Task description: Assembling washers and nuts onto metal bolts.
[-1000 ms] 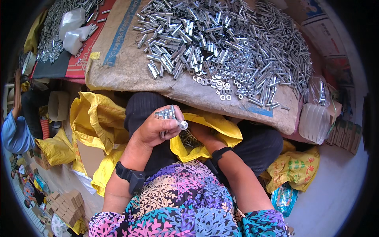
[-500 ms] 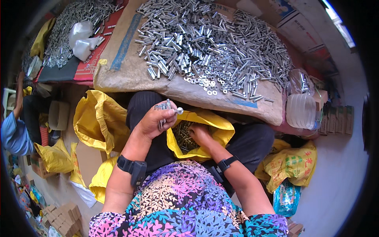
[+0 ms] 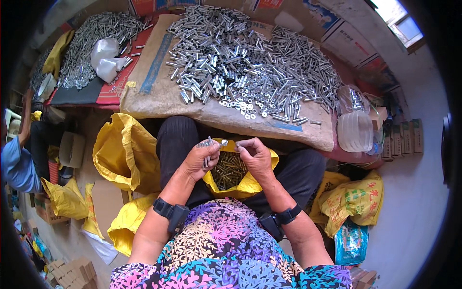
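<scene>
My left hand [image 3: 202, 158] is closed around several silvery metal bolts [image 3: 209, 143]. One bolt with a wider, flared end [image 3: 224, 143] sticks out past the fingers toward my right hand. My right hand [image 3: 257, 158] pinches its thumb and fingertips together just beside that end; whatever sits between them is too small to make out. Below both hands, a yellow woven sack [image 3: 251, 187] stands with its mouth spread between my knees. Brassy-looking threaded pieces [image 3: 227, 172] fill it.
Ahead, a cardboard-covered table [image 3: 159, 103] carries a large heap of metal sleeves [image 3: 288, 62] with washers [image 3: 248, 108] at its near edge. Another yellow sack [image 3: 126, 149] gapes on my left. Clear plastic tubs [image 3: 355, 132] sit at the right. A co-worker's blue sleeve [image 3: 21, 166] shows far left.
My right hand has come up out of the sack to meet the left hand. The left hand has lowered slightly and shifted right, still gripping the bolts.
</scene>
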Action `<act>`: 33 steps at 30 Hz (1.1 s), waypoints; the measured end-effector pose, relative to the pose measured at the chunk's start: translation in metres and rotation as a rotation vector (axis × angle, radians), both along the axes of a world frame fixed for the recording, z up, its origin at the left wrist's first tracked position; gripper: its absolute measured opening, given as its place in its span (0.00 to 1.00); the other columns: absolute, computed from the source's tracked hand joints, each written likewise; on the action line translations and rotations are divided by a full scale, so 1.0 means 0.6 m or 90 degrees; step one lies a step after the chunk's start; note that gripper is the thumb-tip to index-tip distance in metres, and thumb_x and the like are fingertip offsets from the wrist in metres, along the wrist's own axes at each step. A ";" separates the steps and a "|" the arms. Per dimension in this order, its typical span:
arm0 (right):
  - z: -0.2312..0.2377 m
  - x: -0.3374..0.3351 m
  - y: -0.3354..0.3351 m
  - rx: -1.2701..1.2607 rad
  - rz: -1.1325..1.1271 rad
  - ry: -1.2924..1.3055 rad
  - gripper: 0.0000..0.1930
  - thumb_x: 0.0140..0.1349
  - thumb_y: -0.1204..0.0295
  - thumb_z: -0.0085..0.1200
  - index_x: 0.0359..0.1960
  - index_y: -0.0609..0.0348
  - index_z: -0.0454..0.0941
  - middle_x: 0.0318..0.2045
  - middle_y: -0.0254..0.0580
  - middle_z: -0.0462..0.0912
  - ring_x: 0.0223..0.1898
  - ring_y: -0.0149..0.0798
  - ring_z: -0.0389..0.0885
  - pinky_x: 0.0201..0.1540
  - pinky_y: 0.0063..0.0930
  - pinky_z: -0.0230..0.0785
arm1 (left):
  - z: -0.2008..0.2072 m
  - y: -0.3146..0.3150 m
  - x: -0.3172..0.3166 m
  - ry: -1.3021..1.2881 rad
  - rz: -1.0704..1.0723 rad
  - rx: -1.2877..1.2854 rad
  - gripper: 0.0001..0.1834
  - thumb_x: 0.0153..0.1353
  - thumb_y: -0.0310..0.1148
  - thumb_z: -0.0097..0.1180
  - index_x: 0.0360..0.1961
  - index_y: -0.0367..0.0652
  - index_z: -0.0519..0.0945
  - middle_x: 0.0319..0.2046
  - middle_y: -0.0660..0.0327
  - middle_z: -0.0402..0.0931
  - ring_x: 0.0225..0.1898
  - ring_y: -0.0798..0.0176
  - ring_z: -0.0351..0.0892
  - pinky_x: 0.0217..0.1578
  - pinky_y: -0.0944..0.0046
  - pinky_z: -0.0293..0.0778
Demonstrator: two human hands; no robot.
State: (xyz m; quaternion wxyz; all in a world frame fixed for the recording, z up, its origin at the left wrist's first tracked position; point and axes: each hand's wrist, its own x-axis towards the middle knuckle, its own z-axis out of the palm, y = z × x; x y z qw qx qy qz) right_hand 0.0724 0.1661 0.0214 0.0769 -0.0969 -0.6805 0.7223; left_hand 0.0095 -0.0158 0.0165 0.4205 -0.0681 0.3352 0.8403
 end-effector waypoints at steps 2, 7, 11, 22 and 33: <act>0.020 -0.008 -0.005 0.014 -0.005 0.027 0.04 0.58 0.78 0.55 0.35 0.61 0.75 0.29 0.30 0.79 0.30 0.19 0.75 0.33 0.14 0.69 | -0.004 0.004 0.008 -0.002 -0.005 -0.001 0.09 0.55 0.31 0.60 0.33 0.41 0.74 0.17 0.69 0.64 0.15 0.75 0.62 0.13 0.78 0.58; 0.031 -0.007 -0.018 0.052 0.042 0.061 0.05 0.58 0.79 0.54 0.36 0.63 0.75 0.33 0.33 0.80 0.34 0.22 0.77 0.37 0.17 0.71 | -0.014 0.009 0.022 -0.009 -0.005 -0.027 0.07 0.55 0.31 0.60 0.32 0.43 0.75 0.18 0.69 0.67 0.16 0.75 0.64 0.14 0.78 0.61; 0.029 -0.001 -0.014 0.089 0.067 0.099 0.06 0.55 0.81 0.56 0.35 0.63 0.76 0.35 0.37 0.80 0.35 0.26 0.78 0.39 0.19 0.71 | -0.020 0.010 0.025 -0.009 -0.011 -0.014 0.06 0.56 0.30 0.59 0.31 0.43 0.75 0.19 0.69 0.68 0.17 0.76 0.65 0.14 0.77 0.62; 0.069 0.002 0.004 0.371 0.133 0.130 0.10 0.52 0.82 0.57 0.37 0.61 0.78 0.29 0.37 0.74 0.29 0.30 0.75 0.33 0.23 0.69 | -0.011 0.011 0.034 0.003 -0.036 -0.045 0.05 0.57 0.31 0.58 0.31 0.43 0.75 0.19 0.69 0.68 0.16 0.76 0.66 0.14 0.78 0.62; 0.078 0.002 0.010 0.507 0.155 0.152 0.08 0.52 0.77 0.58 0.34 0.61 0.78 0.24 0.46 0.73 0.28 0.48 0.75 0.30 0.35 0.67 | -0.018 0.013 0.034 0.023 -0.049 -0.080 0.05 0.58 0.31 0.57 0.30 0.44 0.75 0.19 0.69 0.68 0.16 0.76 0.66 0.15 0.78 0.61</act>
